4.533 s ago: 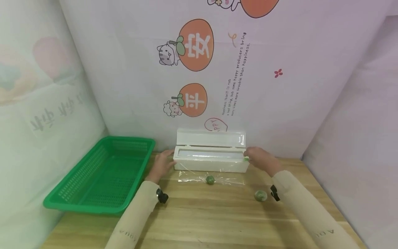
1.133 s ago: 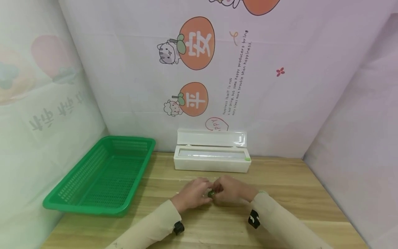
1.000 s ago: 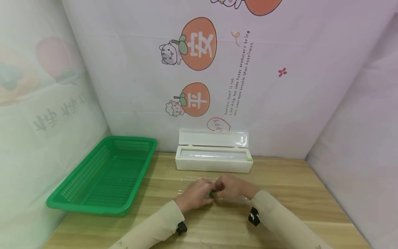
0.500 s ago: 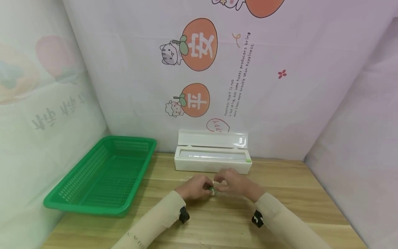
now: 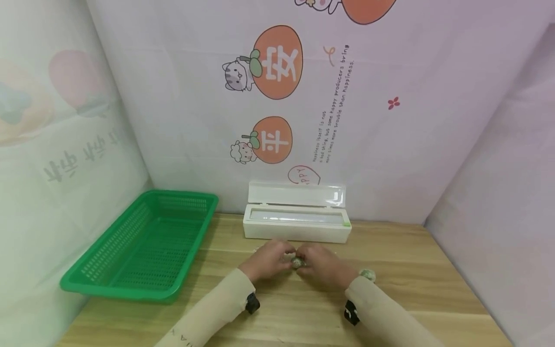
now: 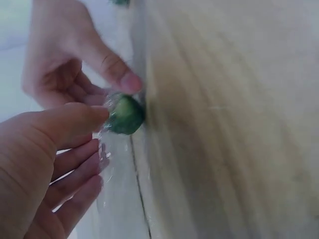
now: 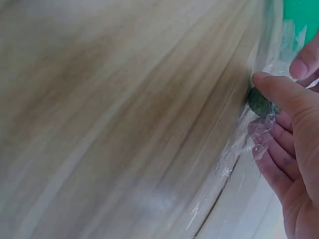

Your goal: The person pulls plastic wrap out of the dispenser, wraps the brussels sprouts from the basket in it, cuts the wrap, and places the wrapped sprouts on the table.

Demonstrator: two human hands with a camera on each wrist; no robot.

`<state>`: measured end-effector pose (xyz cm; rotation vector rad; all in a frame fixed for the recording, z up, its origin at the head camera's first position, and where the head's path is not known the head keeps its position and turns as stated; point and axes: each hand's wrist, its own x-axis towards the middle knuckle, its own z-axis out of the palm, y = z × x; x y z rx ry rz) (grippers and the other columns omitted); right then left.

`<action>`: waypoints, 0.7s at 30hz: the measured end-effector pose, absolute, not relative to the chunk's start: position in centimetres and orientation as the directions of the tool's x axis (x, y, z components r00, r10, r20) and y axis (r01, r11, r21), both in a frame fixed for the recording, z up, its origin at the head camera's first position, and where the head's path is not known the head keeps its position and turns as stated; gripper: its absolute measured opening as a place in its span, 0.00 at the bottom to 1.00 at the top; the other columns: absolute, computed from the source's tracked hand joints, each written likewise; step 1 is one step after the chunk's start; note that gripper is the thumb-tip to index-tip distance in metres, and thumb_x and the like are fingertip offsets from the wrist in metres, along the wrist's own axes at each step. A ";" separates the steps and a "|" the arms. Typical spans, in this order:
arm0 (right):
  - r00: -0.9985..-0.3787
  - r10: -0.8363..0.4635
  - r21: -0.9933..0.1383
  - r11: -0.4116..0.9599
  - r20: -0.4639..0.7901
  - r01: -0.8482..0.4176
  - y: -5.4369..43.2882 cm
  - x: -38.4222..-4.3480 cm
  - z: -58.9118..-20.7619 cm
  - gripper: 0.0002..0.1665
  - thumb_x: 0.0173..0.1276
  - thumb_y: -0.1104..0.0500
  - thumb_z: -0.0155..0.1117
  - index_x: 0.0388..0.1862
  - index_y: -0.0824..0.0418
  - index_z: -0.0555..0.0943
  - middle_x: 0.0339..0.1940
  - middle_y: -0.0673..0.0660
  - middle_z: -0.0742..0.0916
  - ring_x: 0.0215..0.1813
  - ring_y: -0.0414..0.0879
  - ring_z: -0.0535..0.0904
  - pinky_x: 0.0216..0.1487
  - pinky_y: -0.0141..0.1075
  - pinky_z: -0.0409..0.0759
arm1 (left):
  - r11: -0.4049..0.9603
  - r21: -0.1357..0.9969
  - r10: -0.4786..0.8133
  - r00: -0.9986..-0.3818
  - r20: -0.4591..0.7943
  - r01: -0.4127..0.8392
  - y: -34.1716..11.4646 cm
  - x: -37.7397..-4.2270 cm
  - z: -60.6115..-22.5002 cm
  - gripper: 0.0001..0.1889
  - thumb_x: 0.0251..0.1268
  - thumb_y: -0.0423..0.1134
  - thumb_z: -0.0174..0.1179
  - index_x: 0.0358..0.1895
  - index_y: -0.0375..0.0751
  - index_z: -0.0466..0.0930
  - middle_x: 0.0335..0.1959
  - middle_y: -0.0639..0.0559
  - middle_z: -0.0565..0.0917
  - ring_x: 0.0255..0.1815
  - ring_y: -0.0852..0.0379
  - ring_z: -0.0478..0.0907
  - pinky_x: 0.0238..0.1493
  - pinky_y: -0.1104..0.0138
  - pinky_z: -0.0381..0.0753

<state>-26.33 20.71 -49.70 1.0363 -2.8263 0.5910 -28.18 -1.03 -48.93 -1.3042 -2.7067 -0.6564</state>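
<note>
A small round green vegetable (image 5: 297, 262), like a Brussels sprout, lies on clear plastic wrap (image 7: 261, 132) between my hands, with wrap bunched around its side. My left hand (image 5: 268, 260) pinches the wrap at the vegetable's edge; in the left wrist view its thumb (image 6: 84, 119) meets the film, its other fingers below. My right hand (image 5: 323, 265) holds vegetable and film, its thumb (image 7: 271, 84) over the top and fingers curled beneath the wrap. Part of the film is hidden by the hands. A second green ball (image 5: 367, 275), seemingly wrapped, rests beside the right wrist.
Behind the hands stands a white plastic wrap dispenser (image 5: 297, 231), its lid raised against the printed backdrop. A green perforated basket (image 5: 151, 246) is on the left of the wooden table (image 5: 312, 318). Fabric walls border both sides.
Earlier, both hands were at the dispenser, with the vegetable lying on film before it. They have since come to the vegetable and gathered film. Over the last half second, the right hand closed in on it.
</note>
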 end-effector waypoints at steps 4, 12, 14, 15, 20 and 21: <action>-0.796 -0.584 -0.415 0.691 0.162 -0.591 20.7 -26.8 -49.5 0.08 0.64 0.62 0.77 0.41 0.57 0.88 0.36 0.46 0.91 0.39 0.35 0.84 0.42 0.29 0.87 | 0.538 0.236 0.752 -0.588 0.299 0.809 -0.8 -27.8 -49.3 0.16 0.64 0.38 0.75 0.54 0.42 0.88 0.50 0.52 0.91 0.52 0.55 0.88 0.57 0.66 0.87; -0.806 -0.586 -0.424 0.712 0.079 -0.560 21.0 -27.5 -48.6 0.10 0.66 0.58 0.79 0.44 0.57 0.89 0.40 0.47 0.92 0.43 0.35 0.85 0.47 0.31 0.88 | 0.588 0.296 0.709 -0.656 0.258 0.753 0.1 -28.5 -49.9 0.14 0.64 0.38 0.75 0.52 0.46 0.89 0.48 0.55 0.91 0.50 0.60 0.86 0.54 0.70 0.87; -0.814 -0.575 -0.401 0.728 0.086 -0.556 21.1 -27.6 -48.5 0.14 0.63 0.57 0.81 0.46 0.58 0.89 0.42 0.49 0.92 0.45 0.39 0.86 0.49 0.35 0.88 | 0.587 0.360 0.696 -0.679 0.234 0.725 0.2 -29.0 -50.0 0.12 0.66 0.38 0.74 0.51 0.46 0.89 0.48 0.55 0.91 0.49 0.60 0.87 0.54 0.70 0.87; -0.817 -0.569 -0.392 0.734 0.092 -0.555 21.2 -27.6 -48.3 0.17 0.62 0.57 0.82 0.48 0.59 0.88 0.43 0.51 0.92 0.46 0.42 0.86 0.51 0.38 0.89 | 0.585 0.394 0.689 -0.690 0.220 0.710 0.2 -29.2 -50.0 0.11 0.67 0.38 0.74 0.50 0.45 0.89 0.47 0.55 0.91 0.49 0.61 0.87 0.54 0.71 0.87; -0.827 -0.552 -0.366 0.752 0.105 -0.549 21.7 -27.3 -46.9 0.26 0.62 0.55 0.81 0.55 0.65 0.85 0.52 0.60 0.90 0.54 0.53 0.86 0.58 0.50 0.88 | 0.559 0.490 0.705 -0.694 0.144 0.669 0.0 -30.2 -49.6 0.05 0.70 0.39 0.71 0.43 0.44 0.90 0.40 0.56 0.92 0.41 0.66 0.85 0.47 0.73 0.85; -0.822 -0.560 -0.358 0.750 0.105 -0.556 21.8 -27.2 -46.6 0.26 0.63 0.55 0.80 0.56 0.66 0.85 0.53 0.60 0.90 0.54 0.54 0.86 0.59 0.50 0.88 | 0.550 0.504 0.717 -0.686 0.123 0.666 0.0 -30.2 -49.4 0.05 0.70 0.39 0.71 0.43 0.43 0.90 0.39 0.56 0.92 0.39 0.67 0.84 0.45 0.74 0.85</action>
